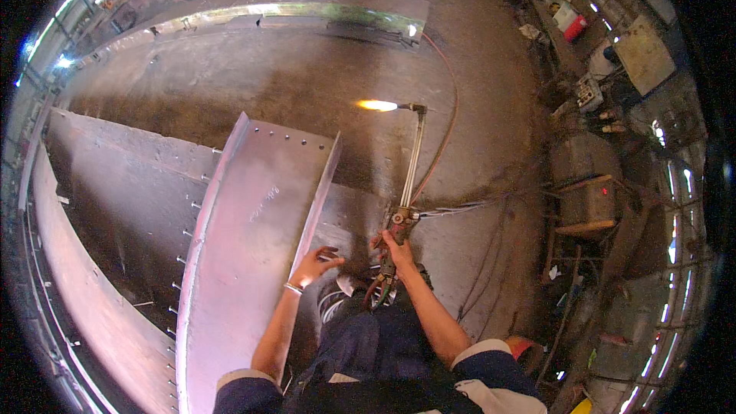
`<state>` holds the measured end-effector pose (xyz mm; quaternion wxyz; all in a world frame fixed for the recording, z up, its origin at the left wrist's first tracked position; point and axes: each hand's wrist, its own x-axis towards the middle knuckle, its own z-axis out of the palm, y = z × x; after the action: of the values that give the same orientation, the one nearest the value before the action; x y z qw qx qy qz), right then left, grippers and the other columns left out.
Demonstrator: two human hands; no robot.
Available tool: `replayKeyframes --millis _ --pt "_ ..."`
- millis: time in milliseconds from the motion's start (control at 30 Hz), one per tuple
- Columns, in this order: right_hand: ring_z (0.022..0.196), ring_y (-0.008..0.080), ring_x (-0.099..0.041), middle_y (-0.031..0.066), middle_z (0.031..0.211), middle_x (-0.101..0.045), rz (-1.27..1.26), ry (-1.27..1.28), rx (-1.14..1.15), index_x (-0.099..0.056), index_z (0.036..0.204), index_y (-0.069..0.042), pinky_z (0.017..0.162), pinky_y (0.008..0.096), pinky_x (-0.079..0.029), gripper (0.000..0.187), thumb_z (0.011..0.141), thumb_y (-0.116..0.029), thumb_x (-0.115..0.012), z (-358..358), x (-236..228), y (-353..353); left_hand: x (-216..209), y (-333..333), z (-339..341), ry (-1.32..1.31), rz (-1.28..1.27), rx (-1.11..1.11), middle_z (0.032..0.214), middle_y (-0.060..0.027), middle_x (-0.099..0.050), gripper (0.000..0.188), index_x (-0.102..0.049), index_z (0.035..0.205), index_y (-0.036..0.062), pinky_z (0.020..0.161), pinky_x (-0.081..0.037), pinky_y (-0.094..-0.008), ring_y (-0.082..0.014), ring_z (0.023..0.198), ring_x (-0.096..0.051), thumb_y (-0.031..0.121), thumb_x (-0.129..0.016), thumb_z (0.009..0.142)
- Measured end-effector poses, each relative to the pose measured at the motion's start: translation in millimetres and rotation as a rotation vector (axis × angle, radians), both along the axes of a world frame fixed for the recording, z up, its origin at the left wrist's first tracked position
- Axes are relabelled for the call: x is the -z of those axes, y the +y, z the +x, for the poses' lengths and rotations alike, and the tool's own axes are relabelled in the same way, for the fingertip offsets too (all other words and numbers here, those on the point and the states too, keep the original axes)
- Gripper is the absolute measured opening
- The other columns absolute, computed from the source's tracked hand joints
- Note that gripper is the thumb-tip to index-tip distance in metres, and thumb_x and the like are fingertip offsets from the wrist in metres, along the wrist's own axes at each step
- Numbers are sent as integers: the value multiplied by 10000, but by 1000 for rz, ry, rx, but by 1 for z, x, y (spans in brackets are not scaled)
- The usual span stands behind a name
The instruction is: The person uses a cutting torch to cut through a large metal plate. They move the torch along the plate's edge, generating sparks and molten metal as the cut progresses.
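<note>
A gas cutting torch (414, 161) stands upright in front of me, its long metal tubes rising from the valve body to an angled head. From that head an orange-yellow flame (377, 106) burns toward the left. My right hand (397, 251) is wrapped round the torch's handle, just below the valves. Nothing is in my left hand (317, 264), which hovers with bent, parted fingers beside the raised edge of a steel channel beam (253, 222). That beam has a row of holes near its far end and pale handwritten marks on its face.
Hoses (452, 130) trail from the torch across the floor to the right. Left of the channel lies another large steel plate beam (100, 253), with several bolts sticking out between them. Long beams (307, 19) lie at the back. A wooden-edged box (586, 207) and clutter line the right.
</note>
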<state>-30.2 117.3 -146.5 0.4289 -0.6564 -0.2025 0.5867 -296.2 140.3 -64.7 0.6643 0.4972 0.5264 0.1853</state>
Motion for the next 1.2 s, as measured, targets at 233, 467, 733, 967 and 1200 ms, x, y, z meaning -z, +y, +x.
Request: replayKeyframes --millis 233,467,733,967,1200 --pt "680 212 -686 110 1097 -680 55 79 28 -510 1291 -29 479 275 -511 513 951 -410 -562 33 9 2 29 94 7 126 8 27 924 -70 -706 479 -672 1087 19 631 -502 -258 -138 784 -664 440 -690 859" --pt "401 113 -447 104 907 -692 -47 237 166 -575 1150 -15 367 288 -363 410 953 -375 -573 8 -1 3 49 168 62 396 191 184 876 -102 -718 504 -699 996 9 708 -526 -321 -168 764 -692 493 -610 887" --pt "376 141 -452 80 689 -618 -178 280 192 -588 1014 -36 357 311 -343 320 937 -346 -608 9 42 3 82 211 107 528 185 320 814 -93 -715 507 -709 933 39 717 -519 -336 -187 754 -686 525 -571 895" --pt "358 143 -431 19 505 -479 -280 458 168 -563 966 -73 345 312 -313 288 899 -333 -668 -14 111 32 173 260 105 456 139 362 830 -89 -723 498 -703 926 24 751 -527 -320 -177 793 -694 510 -606 881" --pt "355 128 -412 39 530 -518 -237 634 263 -597 1042 -24 352 286 -319 325 919 -322 -638 -93 210 63 273 314 122 288 -48 516 925 -95 -712 556 -649 1068 -29 751 -522 -293 -156 824 -666 494 -639 880"
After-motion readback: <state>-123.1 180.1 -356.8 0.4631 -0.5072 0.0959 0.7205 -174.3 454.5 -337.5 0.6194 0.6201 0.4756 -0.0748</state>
